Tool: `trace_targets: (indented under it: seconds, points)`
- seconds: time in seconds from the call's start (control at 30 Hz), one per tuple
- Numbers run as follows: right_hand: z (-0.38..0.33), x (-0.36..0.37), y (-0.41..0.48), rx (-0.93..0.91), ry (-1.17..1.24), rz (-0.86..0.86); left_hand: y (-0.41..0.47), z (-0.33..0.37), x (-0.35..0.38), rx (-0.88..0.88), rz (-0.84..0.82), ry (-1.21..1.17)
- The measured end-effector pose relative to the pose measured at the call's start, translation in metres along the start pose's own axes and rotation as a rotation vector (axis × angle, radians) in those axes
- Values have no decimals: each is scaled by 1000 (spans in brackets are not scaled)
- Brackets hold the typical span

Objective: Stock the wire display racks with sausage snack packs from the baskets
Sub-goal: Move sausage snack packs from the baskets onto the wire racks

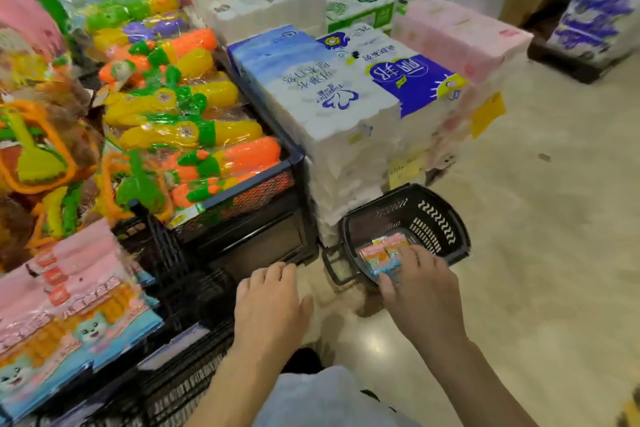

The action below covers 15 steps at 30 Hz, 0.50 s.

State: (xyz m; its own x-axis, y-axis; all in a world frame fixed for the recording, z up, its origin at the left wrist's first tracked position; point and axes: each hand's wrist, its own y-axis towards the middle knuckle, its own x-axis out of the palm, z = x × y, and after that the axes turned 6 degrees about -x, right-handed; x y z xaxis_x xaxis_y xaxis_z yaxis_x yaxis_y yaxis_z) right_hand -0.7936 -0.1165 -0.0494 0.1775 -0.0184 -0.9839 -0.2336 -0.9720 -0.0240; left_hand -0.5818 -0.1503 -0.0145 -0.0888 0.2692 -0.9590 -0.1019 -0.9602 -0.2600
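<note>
A black plastic shopping basket (pixel 433 215) stands on the floor at lower centre-right. Inside it lie a few sausage snack packs (pixel 379 255), pink, orange and blue. My right hand (pixel 420 291) reaches into the basket and grips those packs, fingers on top and thumb at their near edge. My left hand (pixel 268 305) hovers open, palm down, fingers relaxed, in front of the black wire display rack (pixel 194 288) and holds nothing. More pink and blue snack packs (pixel 69 305) with a cartoon animal lie stacked on the rack at lower left.
A blue-rimmed wire bin (pixel 256 180) holds yellow, orange and green toy water guns (pixel 180 107). Stacked tissue packs (pixel 349 104) in blue, white and pink stand right behind the basket. Sand toys (pixel 38 156) fill the far left. Beige polished floor (pixel 536 218) lies to the right.
</note>
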Motion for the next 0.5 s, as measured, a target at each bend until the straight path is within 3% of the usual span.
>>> trace_targets:
  seconds: [0.3, 0.5]
  points:
    - [61, 1, 89, 140, 40, -87, 126, 82, 4, 66, -37, 15]
    - [91, -7, 155, 213, 39, -175, 230, 141, 7, 106, -146, 55]
